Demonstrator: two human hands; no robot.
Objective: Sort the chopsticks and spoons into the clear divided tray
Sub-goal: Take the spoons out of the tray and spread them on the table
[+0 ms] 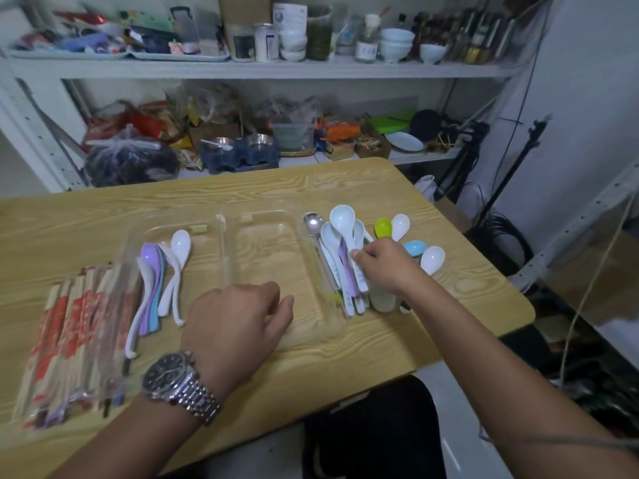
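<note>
Spoons lie heaped in the tray compartment just under the right hand. That hand pinches the handle of a white spoon on top of the heap, the spoon's bowl pointing away past the fingertips. Four loose spoons, green, blue and two white, lie on the bare table just beyond and outside that hand.

The left hand holds nothing, its fingers loosely curled. It sits over the near end of the clear tray at the middle compartment, where wood grain shows through; whether it touches the plastic I cannot tell. A second bunch of spoons, purple, blue and white, lies in the compartment just outside that hand. Farther out, off the tray and beside its wall, sits a pile of wrapped chopsticks.

A strip of open wood runs beyond both hands to the table's far edge. The near edge passes under both forearms, and a rounded corner sits close outside the right wrist.

The chopstick wrappers carry red print, too blurred to read. The dial of the watch on the left wrist is too small to read, and the jar labels on the shelf beyond the table are blurred.
</note>
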